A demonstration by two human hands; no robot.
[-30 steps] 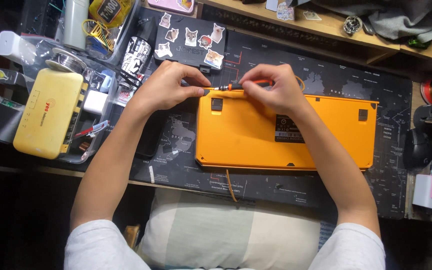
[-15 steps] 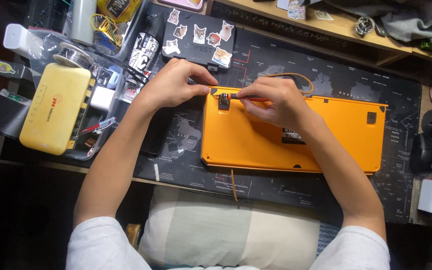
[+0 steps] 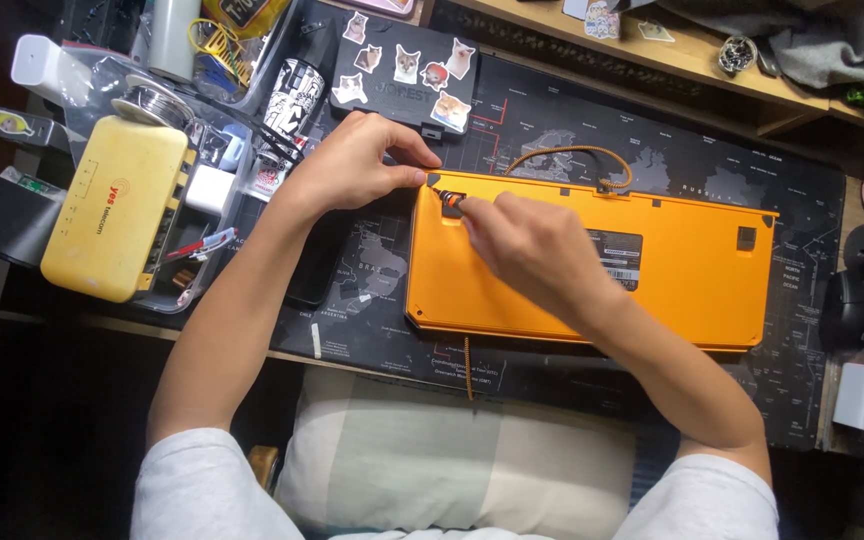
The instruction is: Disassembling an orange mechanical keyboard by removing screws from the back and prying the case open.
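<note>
An orange keyboard [image 3: 592,265] lies face down on a dark desk mat [image 3: 372,290], its flat back under both hands. The left hand [image 3: 352,165] rests at the keyboard's far left corner, fingers curled and pinching at the edge there. The right hand [image 3: 532,245] is closed around a small screwdriver [image 3: 449,202], whose orange and black end shows just beyond the fingertips, set against the keyboard's back near that same corner, almost touching the left hand's fingers. A braided cable [image 3: 562,155] loops just beyond the right hand. Well left of the left hand sits a yellow box [image 3: 117,220], and just past it a black case with cat stickers [image 3: 402,70].
</note>
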